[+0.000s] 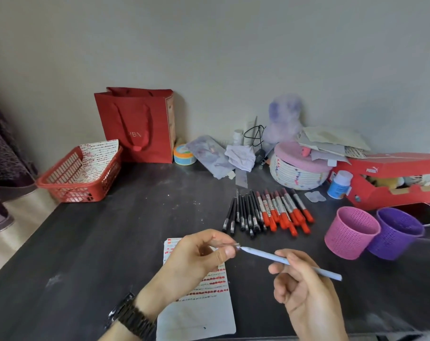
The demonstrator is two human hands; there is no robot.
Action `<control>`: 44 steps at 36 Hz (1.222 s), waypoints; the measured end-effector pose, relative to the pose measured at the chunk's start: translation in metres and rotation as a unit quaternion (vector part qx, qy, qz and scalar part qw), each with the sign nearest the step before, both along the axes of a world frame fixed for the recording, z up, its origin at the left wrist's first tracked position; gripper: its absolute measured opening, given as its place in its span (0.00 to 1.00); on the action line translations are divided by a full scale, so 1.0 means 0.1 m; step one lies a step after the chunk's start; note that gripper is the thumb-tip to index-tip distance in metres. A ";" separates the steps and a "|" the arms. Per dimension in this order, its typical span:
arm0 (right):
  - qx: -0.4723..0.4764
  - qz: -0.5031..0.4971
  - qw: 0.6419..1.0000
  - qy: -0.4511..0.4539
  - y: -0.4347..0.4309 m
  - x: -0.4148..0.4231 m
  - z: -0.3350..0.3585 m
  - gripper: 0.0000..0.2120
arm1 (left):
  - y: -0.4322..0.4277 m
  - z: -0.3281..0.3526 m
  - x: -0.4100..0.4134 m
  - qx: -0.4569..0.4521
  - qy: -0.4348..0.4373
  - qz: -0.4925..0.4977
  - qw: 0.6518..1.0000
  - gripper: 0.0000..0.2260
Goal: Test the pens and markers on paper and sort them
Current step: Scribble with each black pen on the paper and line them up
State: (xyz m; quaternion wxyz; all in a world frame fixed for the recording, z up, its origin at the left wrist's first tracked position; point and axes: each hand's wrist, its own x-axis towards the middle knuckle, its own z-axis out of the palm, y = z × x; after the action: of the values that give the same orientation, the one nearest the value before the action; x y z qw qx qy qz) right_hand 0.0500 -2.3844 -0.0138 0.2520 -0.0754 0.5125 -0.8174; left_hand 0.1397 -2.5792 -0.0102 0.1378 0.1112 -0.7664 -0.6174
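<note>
Pale blue pen [265,255] is held in the air above the dark counter [135,230], between the two hands. Its long axis slants from upper left down to lower right, with the tapered end pointing left and the blunt end sticking out past the right hand [305,289]. That hand's fingers curl round the middle of the barrel. The left hand [196,259], with a dark watch [132,316] at the wrist, pinches the pointed end between thumb and forefinger; whether a small cap sits there is too blurred to tell.

Under the left hand lies a sheet of paper [199,316], its upper half covered with rows of short red strokes and its lower half bare.

Beyond the hands a row of black pens [246,212] and red-capped markers [282,210] lies side by side on the counter, long axes running away from the person, red caps at the near end.

To the right a pink cup [349,235] and a purple cup [396,235] stand touching each other. At the far left is a red basket [78,178] holding another marked sheet, with a red bag [137,124] upright against the wall behind it.
</note>
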 end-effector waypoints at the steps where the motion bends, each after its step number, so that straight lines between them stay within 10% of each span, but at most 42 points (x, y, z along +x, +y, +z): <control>1: -0.001 0.002 1.000 0.000 0.00 0.01 0.00 0.09 | 0.01 0.02 0.01 0.000 0.003 0.000 1.000 0.08; 44: 0.030 -0.033 0.999 0.004 -0.04 0.19 -0.17 0.09 | -0.03 -0.07 0.12 0.010 -0.023 -0.046 0.999 0.13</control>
State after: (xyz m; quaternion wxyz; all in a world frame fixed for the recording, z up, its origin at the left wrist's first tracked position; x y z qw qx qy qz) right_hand 0.0687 -2.3885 -0.0307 0.2253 -0.0540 0.5401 -0.8091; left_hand 0.1521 -2.5821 -0.0174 0.0901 0.0912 -0.7677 -0.6279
